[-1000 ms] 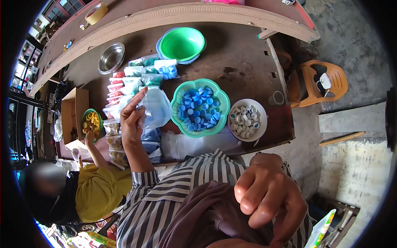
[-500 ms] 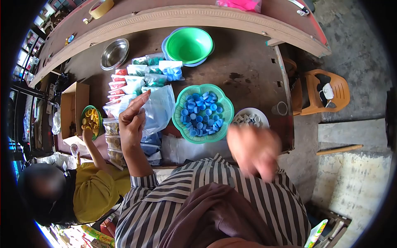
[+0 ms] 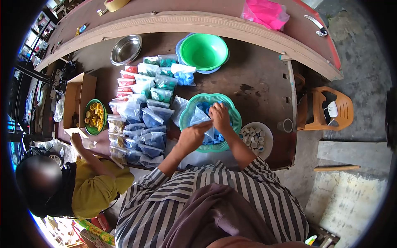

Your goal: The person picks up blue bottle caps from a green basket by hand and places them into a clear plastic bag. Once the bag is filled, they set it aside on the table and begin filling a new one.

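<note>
A scalloped light-green basket point(image 3: 236, 118) with blue bottle caps point(image 3: 216, 139) in it stands in front of me. Over it, my left hand point(image 3: 191, 137) is closed on a clear plastic bag point(image 3: 198, 117), which spreads across the caps. My right hand point(image 3: 220, 117) is beside the left one, above the caps at the bag's edge. Its fingers are bent downward and closed; what they hold is hidden. Filled clear bags of blue caps point(image 3: 152, 138) lie in rows to the left of the basket.
A white bowl point(image 3: 268, 138) of whitish caps stands right of the basket, near a clear cup point(image 3: 285, 125). Behind are a green basin point(image 3: 204, 51) and a steel bowl point(image 3: 126, 49). At left, a co-worker's hand point(image 3: 76, 139) is near a basket of yellow caps point(image 3: 94, 117).
My left hand has come right and my right hand left, both now over the basket. The clear bag has moved from beside the basket onto the caps. The co-worker's hand has left the yellow caps.
</note>
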`<state>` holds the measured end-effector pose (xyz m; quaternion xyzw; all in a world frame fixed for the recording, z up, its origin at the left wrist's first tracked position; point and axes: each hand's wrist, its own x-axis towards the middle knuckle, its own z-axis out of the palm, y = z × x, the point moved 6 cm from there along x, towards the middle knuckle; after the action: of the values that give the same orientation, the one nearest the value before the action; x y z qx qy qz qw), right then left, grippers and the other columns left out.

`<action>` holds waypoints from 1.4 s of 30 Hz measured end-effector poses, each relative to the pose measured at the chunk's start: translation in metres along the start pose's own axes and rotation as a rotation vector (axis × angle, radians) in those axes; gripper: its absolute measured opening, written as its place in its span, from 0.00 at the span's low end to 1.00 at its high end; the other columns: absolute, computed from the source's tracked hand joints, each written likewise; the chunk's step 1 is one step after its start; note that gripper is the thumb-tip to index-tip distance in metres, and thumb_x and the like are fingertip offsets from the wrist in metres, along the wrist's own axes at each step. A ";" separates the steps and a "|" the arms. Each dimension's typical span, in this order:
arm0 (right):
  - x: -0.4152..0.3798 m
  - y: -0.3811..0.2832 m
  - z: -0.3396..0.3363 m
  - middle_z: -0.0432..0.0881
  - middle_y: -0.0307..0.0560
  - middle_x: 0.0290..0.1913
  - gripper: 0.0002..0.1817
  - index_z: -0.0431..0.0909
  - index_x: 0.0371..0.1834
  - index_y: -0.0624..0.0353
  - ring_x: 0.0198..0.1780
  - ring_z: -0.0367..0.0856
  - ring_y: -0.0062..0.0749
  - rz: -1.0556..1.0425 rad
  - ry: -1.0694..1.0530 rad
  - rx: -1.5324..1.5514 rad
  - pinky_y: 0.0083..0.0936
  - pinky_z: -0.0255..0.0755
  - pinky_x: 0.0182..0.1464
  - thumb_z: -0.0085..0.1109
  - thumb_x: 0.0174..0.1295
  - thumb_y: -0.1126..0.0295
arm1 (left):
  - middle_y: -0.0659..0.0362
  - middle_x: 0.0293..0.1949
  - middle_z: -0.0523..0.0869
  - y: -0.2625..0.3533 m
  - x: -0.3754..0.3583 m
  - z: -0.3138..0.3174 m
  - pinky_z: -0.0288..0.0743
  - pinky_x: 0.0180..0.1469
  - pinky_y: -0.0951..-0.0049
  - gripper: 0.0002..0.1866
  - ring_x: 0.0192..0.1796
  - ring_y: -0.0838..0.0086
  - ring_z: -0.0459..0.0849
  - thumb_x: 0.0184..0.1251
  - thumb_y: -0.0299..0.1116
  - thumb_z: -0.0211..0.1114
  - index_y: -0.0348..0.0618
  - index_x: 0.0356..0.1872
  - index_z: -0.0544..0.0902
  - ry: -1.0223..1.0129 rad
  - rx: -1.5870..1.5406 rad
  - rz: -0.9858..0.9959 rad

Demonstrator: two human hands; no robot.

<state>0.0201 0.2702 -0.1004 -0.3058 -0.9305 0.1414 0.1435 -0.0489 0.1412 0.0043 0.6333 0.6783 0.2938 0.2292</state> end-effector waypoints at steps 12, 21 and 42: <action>-0.005 0.046 -0.016 0.78 0.49 0.36 0.04 0.79 0.26 0.57 0.43 0.75 0.46 0.135 0.084 0.006 0.41 0.70 0.47 0.64 0.55 0.71 | 0.50 0.61 0.80 0.017 0.026 -0.055 0.78 0.41 0.76 0.29 0.51 0.64 0.86 0.51 0.13 0.51 0.37 0.58 0.79 0.231 -0.457 0.084; -0.041 0.050 -0.037 0.81 0.46 0.31 0.12 0.81 0.29 0.62 0.35 0.80 0.33 0.308 0.015 0.630 0.30 0.74 0.40 0.73 0.53 0.65 | 0.55 0.65 0.77 0.014 0.017 -0.101 0.75 0.29 0.82 0.32 0.30 0.84 0.80 0.50 0.13 0.48 0.37 0.60 0.78 0.361 -0.496 -0.015; -0.073 0.024 -0.043 0.80 0.49 0.40 0.13 0.75 0.38 0.65 0.46 0.79 0.33 0.295 0.028 0.794 0.30 0.74 0.49 0.64 0.63 0.66 | 0.52 0.66 0.76 0.034 -0.008 -0.105 0.77 0.29 0.76 0.28 0.22 0.77 0.81 0.50 0.17 0.53 0.28 0.58 0.76 0.478 -0.530 -0.008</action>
<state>0.1046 0.2521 -0.0826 -0.3585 -0.7480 0.5039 0.2411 -0.0955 0.1222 0.1035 0.4625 0.6153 0.5987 0.2214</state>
